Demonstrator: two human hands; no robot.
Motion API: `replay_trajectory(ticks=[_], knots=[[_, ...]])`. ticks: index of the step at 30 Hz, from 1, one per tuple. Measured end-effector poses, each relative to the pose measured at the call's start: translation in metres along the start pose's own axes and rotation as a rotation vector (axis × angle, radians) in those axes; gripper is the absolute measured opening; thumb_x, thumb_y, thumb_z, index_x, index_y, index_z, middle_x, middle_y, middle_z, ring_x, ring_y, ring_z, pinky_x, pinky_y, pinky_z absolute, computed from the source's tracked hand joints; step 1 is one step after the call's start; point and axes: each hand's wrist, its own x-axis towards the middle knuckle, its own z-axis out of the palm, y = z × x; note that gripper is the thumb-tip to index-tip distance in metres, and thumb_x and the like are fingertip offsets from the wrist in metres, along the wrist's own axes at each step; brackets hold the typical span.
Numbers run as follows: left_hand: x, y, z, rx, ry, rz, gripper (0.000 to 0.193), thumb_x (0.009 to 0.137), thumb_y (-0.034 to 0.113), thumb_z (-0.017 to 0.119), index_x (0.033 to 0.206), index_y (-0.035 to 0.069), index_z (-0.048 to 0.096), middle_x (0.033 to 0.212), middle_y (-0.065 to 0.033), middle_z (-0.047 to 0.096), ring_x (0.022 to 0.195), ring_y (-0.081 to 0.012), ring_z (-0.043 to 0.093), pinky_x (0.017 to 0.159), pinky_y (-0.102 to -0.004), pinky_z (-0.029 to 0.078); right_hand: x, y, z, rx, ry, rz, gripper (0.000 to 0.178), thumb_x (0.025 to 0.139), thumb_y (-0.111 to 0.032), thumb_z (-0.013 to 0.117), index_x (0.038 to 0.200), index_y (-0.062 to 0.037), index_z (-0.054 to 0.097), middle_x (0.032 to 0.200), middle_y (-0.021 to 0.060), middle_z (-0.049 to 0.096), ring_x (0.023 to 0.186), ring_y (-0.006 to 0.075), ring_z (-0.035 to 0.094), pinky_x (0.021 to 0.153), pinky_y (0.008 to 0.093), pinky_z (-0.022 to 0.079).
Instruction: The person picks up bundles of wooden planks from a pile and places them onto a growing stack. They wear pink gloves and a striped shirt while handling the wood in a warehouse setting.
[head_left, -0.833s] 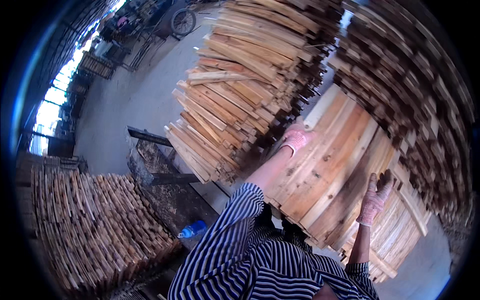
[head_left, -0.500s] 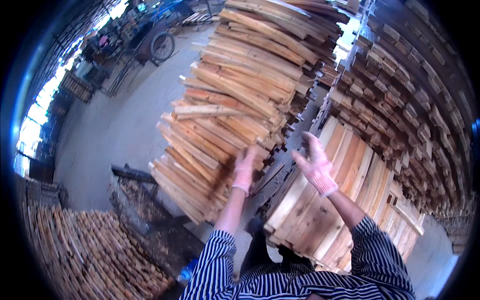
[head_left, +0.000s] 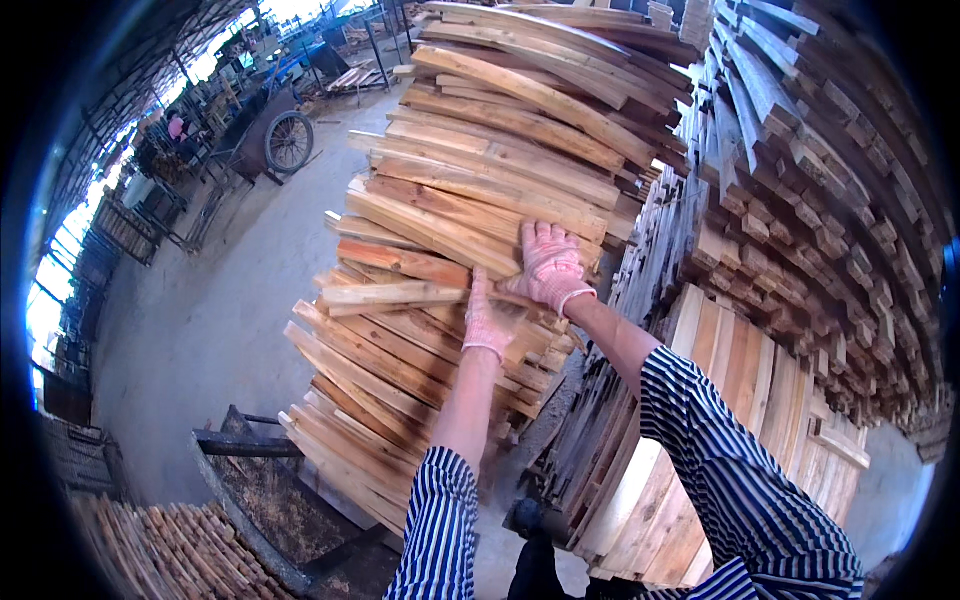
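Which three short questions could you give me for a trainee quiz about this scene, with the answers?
1. True or false: the left hand is bare.
2. Where does the right hand rest?
A) on the floor
B) on the wood pile
C) on a sleeve
3. Fill in: in the picture, the spoked wheel appears to the ___ of that pile.

Key: 1. False, it wears a glove; 2. B; 3. left.

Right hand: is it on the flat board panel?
No, the right hand lies on the slat pile, to the left of the board panel.
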Motion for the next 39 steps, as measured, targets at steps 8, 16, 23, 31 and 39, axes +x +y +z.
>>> replay_trajectory(ticks=[8,16,23,31,39], knots=[[-0.039,-0.014,-0.028,0.052,-0.201,0.196,0.090,0.092,0.066,0.058,0.155,0.007,0.034,0.156,-0.0094,0.041,0.142,-0.0281,0.040,0.119,-0.0439,0.033,-0.062,-0.042,0.061,0.002,-0.013,-0.028,0.083,0.072,-0.031,0.077,0.139,0.0024,0.041,0.134,0.0267,0.051,0.125,0.0419,0.052,0.104,0.0527,0.043],[-0.017,-0.020,-0.031,-0.118,-0.097,0.176,0.103,0.085,0.070,0.067,0.156,0.006,0.031,0.156,-0.0128,0.040,0.140,-0.0277,0.042,0.117,-0.0438,0.037,-0.015,-0.032,0.002,0.163,-0.172,-0.131,0.093,0.072,-0.047,0.079,0.145,-0.0060,0.040,0.141,0.0239,0.053,0.131,0.0414,0.050,0.108,0.0511,0.041],[-0.078,0.002,-0.074,0.152,0.083,0.236,0.101,0.086,0.073,0.063,0.157,0.010,0.031,0.152,-0.0147,0.043,0.140,-0.0310,0.042,0.115,-0.0493,0.036,-0.045,-0.045,-0.024,0.514,-0.564,-0.042,0.087,0.070,-0.043,0.078,0.139,0.0005,0.047,0.123,0.0274,0.067,0.126,0.0416,0.057,0.102,0.0445,0.050],[-0.100,-0.041,-0.087,0.156,0.220,0.201,0.090,0.084,0.068,0.067,0.146,0.008,0.045,0.140,-0.0118,0.051,0.128,-0.0278,0.050,0.112,-0.0454,0.040,-0.100,-0.031,0.047,0.537,-0.297,0.135,0.099,0.072,-0.060,0.072,0.140,0.0075,0.046,0.127,0.0306,0.061,0.125,0.0432,0.056,0.109,0.0442,0.045],[-0.166,-0.033,-0.094,0.088,0.125,0.241,0.094,0.087,0.073,0.055,0.153,0.007,0.039,0.148,-0.0134,0.049,0.134,-0.0312,0.048,0.116,-0.0432,0.039,-0.153,-0.082,0.030,0.390,-0.328,-0.085,0.108,0.069,-0.063,0.079,0.147,0.0012,0.039,0.134,0.0275,0.055,0.131,0.0405,0.052,0.114,0.0414,0.039]])
